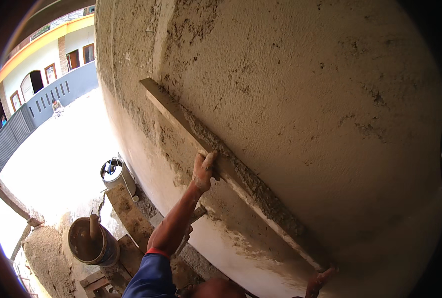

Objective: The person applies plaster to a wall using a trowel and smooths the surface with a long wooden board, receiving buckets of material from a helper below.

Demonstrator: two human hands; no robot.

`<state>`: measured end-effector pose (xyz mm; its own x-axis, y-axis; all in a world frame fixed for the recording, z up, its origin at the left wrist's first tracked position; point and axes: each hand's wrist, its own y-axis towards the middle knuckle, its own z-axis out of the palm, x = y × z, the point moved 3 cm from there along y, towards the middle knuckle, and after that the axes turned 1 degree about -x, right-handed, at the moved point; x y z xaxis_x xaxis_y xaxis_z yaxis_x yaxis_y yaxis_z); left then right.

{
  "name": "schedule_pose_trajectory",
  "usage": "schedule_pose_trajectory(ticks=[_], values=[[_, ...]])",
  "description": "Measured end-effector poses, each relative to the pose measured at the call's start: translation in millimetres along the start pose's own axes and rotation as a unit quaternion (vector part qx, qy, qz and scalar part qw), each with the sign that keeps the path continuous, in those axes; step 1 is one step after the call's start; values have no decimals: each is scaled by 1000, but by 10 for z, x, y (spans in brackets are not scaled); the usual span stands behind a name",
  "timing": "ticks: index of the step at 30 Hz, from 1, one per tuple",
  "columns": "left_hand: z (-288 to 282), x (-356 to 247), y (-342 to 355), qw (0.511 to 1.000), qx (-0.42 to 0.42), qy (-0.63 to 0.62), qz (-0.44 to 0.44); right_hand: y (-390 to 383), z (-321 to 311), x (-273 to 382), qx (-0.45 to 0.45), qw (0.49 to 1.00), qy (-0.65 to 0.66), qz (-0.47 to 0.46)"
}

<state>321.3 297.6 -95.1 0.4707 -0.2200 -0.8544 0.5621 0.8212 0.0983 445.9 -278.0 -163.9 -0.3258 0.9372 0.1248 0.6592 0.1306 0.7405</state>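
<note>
My left hand (pixel 203 174) is closed around the middle of a long straightedge board (pixel 174 116), fingers over its lower edge. Near the lower right end of the board, my right hand (pixel 321 280) grips it too, partly cut off by shadow and the lower edge. The board slants from upper left to lower right against a plastered wall (pixel 300 94). A strip of wet mortar (pixel 261 191) lies along its upper side. Below my left forearm, part of another hand (pixel 188 231) shows beside a stick-like piece (pixel 198 214); whose hand it is cannot be told.
A mortar-stained bucket (pixel 110 251) with a handled tool inside stands at the lower left, beside wooden planks (pixel 129 211). Beyond them is a paint pail (pixel 126 180). A sand heap (pixel 44 253) lies farther left. A distant person (pixel 57 107) sits by a grey gate wall (pixel 57 94).
</note>
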Motion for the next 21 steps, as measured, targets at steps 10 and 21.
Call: schedule_pose_trajectory(ticks=[10, 21], values=[[1406, -2370, 495, 975, 102, -18, 199, 1895, -1642, 656, -184, 974, -128, -20], [2216, -4580, 1576, 930, 129, 52, 341, 4055, -3344, 1448, -320, 925, -97, -178]])
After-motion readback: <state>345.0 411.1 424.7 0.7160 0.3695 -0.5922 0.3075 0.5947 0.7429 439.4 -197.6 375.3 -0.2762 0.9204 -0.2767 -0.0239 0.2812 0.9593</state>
